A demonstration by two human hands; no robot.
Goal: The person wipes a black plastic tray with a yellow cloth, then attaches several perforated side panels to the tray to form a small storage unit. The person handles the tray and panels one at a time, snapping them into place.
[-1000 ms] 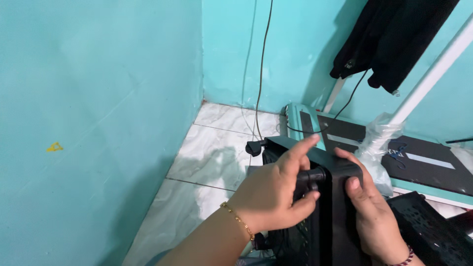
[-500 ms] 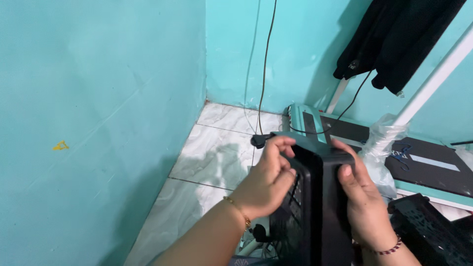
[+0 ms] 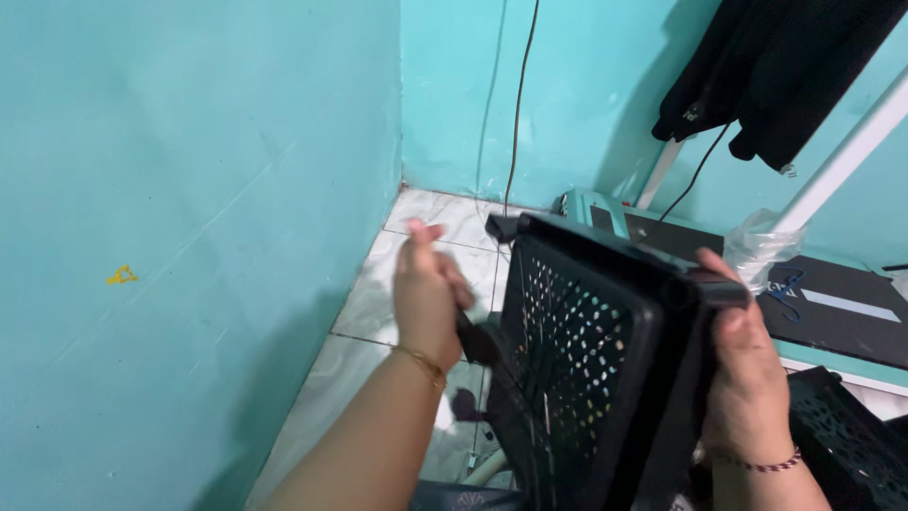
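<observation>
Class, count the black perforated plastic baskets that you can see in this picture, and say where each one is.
2. One black basket is tilted up between the left hand and right hand; a second basket lies at the lower right edge, partly cut off. Others may be out of view.

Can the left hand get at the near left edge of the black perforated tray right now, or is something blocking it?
Probably yes. The left hand is already against the left edge of the black perforated tray, with only floor tiles behind it. The right hand grips the opposite side, well clear.
</observation>
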